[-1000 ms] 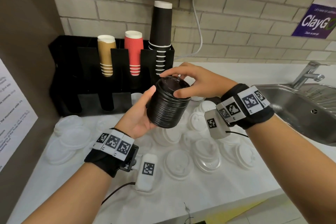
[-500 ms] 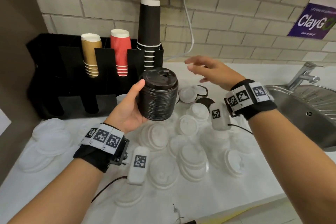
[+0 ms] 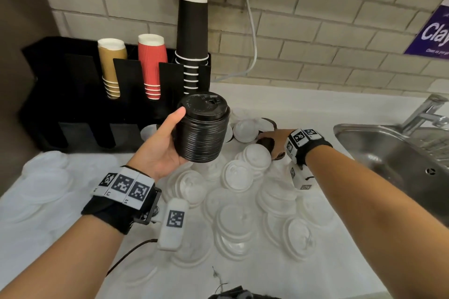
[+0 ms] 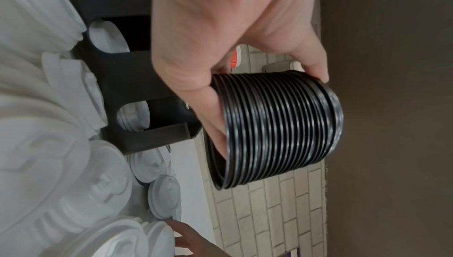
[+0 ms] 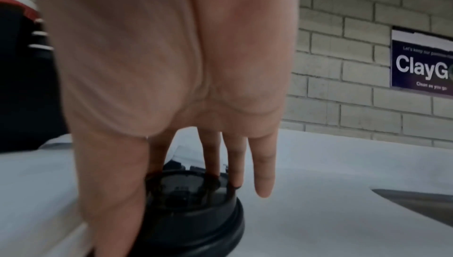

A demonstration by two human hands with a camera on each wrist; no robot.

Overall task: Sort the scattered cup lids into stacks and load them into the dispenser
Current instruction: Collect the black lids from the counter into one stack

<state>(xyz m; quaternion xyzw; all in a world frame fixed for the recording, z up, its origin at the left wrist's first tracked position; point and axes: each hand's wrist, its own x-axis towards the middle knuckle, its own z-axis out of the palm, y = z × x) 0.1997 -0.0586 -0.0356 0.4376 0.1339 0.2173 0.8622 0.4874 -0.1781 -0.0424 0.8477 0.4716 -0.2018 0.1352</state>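
My left hand (image 3: pixel 167 143) grips a tall stack of black lids (image 3: pixel 202 128) upright in front of the black dispenser (image 3: pixel 73 94); the left wrist view shows the fingers curled round the black stack (image 4: pixel 277 129). To the right, my right hand (image 3: pixel 272 144) is down on the counter. It pinches a single black lid (image 5: pixel 196 209) between thumb and fingers, and the lid still sits on the counter. Several white lids (image 3: pixel 238 175) lie scattered over the white counter (image 3: pixel 303 104). A few white lids (image 4: pixel 108 36) sit in the dispenser's lower slots.
Tan, red and black cup stacks (image 3: pixel 151 68) stand in the dispenser's upper slots. A steel sink (image 3: pixel 388 153) with a tap (image 3: pixel 425 111) lies at the right. A brick wall runs behind, with a dark panel at the left.
My right hand left the top of the black stack, swung right and dropped onto a black lid on the counter. My left hand kept holding the stack, slightly more upright.
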